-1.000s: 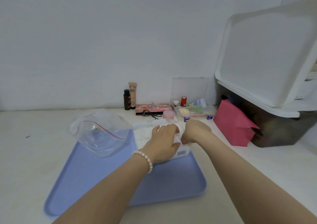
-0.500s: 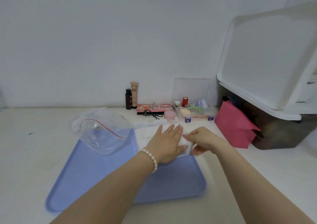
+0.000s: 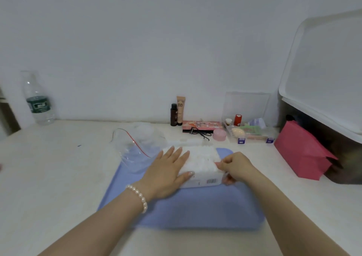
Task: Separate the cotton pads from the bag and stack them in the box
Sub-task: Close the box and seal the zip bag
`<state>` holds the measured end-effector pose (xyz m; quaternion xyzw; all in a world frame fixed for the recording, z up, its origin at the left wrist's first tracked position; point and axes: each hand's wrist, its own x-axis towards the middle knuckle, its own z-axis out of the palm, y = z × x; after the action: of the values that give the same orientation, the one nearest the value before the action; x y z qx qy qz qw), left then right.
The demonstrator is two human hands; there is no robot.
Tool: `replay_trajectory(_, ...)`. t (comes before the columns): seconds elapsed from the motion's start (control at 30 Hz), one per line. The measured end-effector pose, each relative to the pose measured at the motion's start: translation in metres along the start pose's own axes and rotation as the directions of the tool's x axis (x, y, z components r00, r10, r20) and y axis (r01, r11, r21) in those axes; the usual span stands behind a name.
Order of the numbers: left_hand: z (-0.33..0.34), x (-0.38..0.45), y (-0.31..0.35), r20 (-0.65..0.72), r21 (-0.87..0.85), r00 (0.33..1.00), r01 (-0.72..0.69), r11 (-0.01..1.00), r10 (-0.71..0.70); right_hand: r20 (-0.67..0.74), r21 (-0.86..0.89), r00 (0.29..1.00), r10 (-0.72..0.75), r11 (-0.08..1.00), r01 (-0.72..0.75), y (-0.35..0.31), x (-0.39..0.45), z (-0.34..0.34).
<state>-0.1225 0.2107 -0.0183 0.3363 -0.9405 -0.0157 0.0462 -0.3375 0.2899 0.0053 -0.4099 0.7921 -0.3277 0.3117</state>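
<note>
The box (image 3: 203,174), a shallow white container with a barcode label on its near wall, stood on the blue tray (image 3: 195,212) on the table (image 3: 58,177). It was filled with cotton pads (image 3: 201,157), which rose to or slightly above the rim. The bag (image 3: 137,148), clear with a red zip line, lay slack and apparently empty at the tray's far left corner, just beside the box.

The left hand (image 3: 168,171) lay flat with fingers straight, pressing on the pads at the box's left side, thumb against the near wall. The right hand (image 3: 234,166) was curled at the box's right end, fingertips pinched at the edge of the pads; whether it held a pad or only nipped the stack could not be told.

Assessment: the pads would be very light, soft and compressible, inclined to cling together and to spring up or shed if dragged. They appeared best taken at the edges as a small bundle, between thumb and fingers, and settled with a flat palm. The box looked like thin, light plastic, liable to slide on the smooth tray; it should be steadied by its side walls while pads are pressed in. The bag was limp and slippery, best held near the zip.
</note>
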Motion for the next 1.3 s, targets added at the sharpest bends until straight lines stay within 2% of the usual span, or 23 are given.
replay_trajectory(0.07,-0.006,-0.006,-0.007,-0.039,-0.268,0.998,0.032,0.963,-0.044,0.064,-0.084,0.998,0.029,0.996,-0.023,-0.011,-0.003,0.001)
replay_trajectory(0.13,-0.009,-0.006,-0.012,-0.146,-0.598,0.968,0.079,0.798,-0.205,0.096,-0.082,0.995,0.038,0.996,-0.030,-0.021,-0.002,-0.004)
replay_trajectory(0.2,-0.015,-0.001,-0.016,-0.157,-0.809,0.899,0.120,0.576,-0.408,0.003,0.100,0.999,0.035,0.994,-0.035,-0.028,0.005,-0.009)
replay_trajectory(0.27,-0.021,0.006,-0.023,-0.064,-0.885,0.872,0.175,0.431,-0.486,-0.164,0.295,0.984,0.069,0.955,-0.018,-0.034,0.018,-0.006)
replay_trajectory(0.33,-0.020,0.015,-0.028,0.008,-0.887,0.860,0.242,0.394,-0.510,-0.214,0.292,0.972,0.095,0.956,-0.029,-0.038,0.026,0.005)
replay_trajectory(0.4,-0.018,0.024,-0.029,0.058,-0.877,0.832,0.307,0.369,-0.552,-0.163,0.258,0.982,0.097,0.965,-0.052,-0.042,0.023,0.018)
replay_trajectory(0.5,-0.014,0.035,-0.026,0.181,-0.906,0.781,0.369,0.207,-0.598,-0.159,0.219,0.984,0.086,0.974,-0.050,-0.039,0.022,0.027)
replay_trajectory(0.53,-0.013,0.037,-0.025,0.216,-0.911,0.764,0.381,0.156,-0.609,-0.157,0.245,0.983,0.090,0.968,-0.049,-0.037,0.022,0.028)
replay_trajectory(0.63,-0.009,0.040,-0.020,0.234,-0.908,0.756,0.395,0.141,-0.611,-0.138,0.465,0.982,0.125,0.884,-0.047,-0.028,0.023,0.027)
replay_trajectory(0.73,0.000,0.042,-0.015,0.213,-0.952,0.781,0.302,0.057,-0.587,-0.129,0.578,0.985,0.117,0.816,-0.021,-0.014,0.025,0.023)
replay_trajectory(0.87,0.001,0.041,-0.004,0.170,-0.985,0.812,0.164,-0.061,-0.558,-0.206,0.635,0.978,0.021,0.763,0.118,-0.006,0.018,0.015)
replay_trajectory(0.93,-0.001,0.043,0.000,0.169,-0.985,0.792,0.110,-0.135,-0.587,-0.245,0.731,0.969,0.029,0.663,0.165,-0.006,0.016,0.012)
replay_trajectory(1.03,-0.007,0.039,0.004,0.256,-0.924,0.767,0.015,-0.383,-0.589,-0.183,0.896,0.977,0.108,0.428,0.120,-0.009,0.011,0.011)
replay_trajectory(1.07,-0.008,0.038,0.003,0.296,-0.891,0.754,-0.004,-0.455,-0.586,-0.166,0.906,0.980,0.114,0.409,0.106,-0.009,0.010,0.010)
replay_trajectory(1.1,-0.009,0.039,0.003,0.316,-0.873,0.737,-0.021,-0.488,-0.597,-0.166,0.900,0.979,0.117,0.423,0.102,-0.007,0.010,0.007)
replay_trajectory(1.2,-0.009,0.036,-0.008,0.344,-0.888,0.720,0.041,-0.457,-0.603,-0.115,0.857,0.990,0.080,0.512,0.058,0.002,0.010,-0.005)
replay_trajectory(1.27,-0.007,0.029,-0.012,0.337,-0.920,0.766,0.142,-0.366,-0.548,-0.045,0.755,0.997,0.068,0.656,-0.011,0.009,0.005,-0.011)
replay_trajectory(1.3,-0.005,0.023,-0.012,0.311,-0.941,0.804,0.185,-0.283,-0.507,-0.021,0.673,0.997,0.073,0.738,-0.040,0.011,0.000,-0.010)
